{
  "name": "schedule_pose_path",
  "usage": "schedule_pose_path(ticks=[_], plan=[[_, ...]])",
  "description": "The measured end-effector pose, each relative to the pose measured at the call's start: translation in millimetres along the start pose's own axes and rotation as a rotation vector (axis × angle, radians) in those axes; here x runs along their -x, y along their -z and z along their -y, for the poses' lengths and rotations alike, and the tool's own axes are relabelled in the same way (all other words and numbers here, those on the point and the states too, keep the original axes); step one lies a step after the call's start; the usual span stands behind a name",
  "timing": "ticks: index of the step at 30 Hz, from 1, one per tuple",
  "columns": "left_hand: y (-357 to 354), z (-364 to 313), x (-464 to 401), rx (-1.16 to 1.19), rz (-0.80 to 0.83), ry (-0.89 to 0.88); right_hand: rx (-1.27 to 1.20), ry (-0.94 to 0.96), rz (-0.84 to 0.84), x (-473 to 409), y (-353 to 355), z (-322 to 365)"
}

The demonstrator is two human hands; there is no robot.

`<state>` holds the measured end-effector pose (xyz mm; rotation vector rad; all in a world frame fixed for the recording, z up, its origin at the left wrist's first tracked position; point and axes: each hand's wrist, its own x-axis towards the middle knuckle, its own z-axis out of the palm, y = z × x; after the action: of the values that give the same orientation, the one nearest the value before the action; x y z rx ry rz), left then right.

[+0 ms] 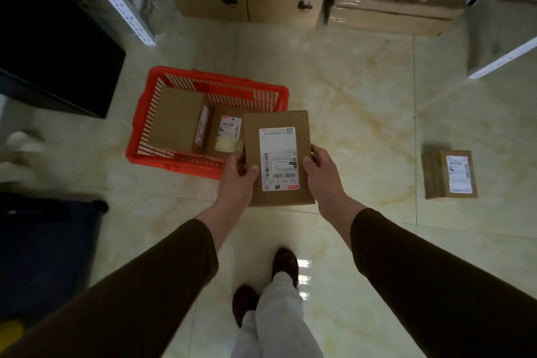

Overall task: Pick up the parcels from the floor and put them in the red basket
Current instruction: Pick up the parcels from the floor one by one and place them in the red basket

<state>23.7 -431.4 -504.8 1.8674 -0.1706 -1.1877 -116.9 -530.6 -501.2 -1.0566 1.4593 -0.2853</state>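
**Parcel in both hands, basket just ahead**

Your sleeves run up from the bottom corners, and below them your shoes [283, 266] stand on the tiled floor [363, 102]. Both hands clamp one parcel [279, 158] from opposite long edges: your left hand [239, 174] wraps the left edge with the thumb on the top face, your right hand [321, 170] does the same on the right edge. Neither hand is spread; each is closed on the cardboard. That two-sided grip keeps the flat box level and label-up, which probably makes it easy to lower squarely.

You hold the parcel in the air, overlapping the near right corner of the red basket [162, 161], so you seem to be carrying it in. Two boxes already sit inside: a larger one [177, 119] at the left and a smaller labelled one [225, 134] beside it. The free room looks to be at the right side, so set yours there.

One more parcel [450, 174] lies on the floor well to your right, not yet collected.
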Motion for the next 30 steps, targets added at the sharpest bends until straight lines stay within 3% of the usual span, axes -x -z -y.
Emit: schedule_pose_path(ticks=[6,13,18,30], plan=[[40,-12,-38,-0.005,0.034,0.019,0.143,-0.018,0.040,-29,-47,37],[97,-28,-88,-0.067,0.214,0.063,0.291,0.058,0.076,-48,-109,63],[133,-29,-123,-0.138,0.288,0.065,0.253,0.137,0.126,-59,-141,64],[138,-27,-189,-0.326,0.363,-0.012,0.172,-0.056,0.002,-99,-140,50]])
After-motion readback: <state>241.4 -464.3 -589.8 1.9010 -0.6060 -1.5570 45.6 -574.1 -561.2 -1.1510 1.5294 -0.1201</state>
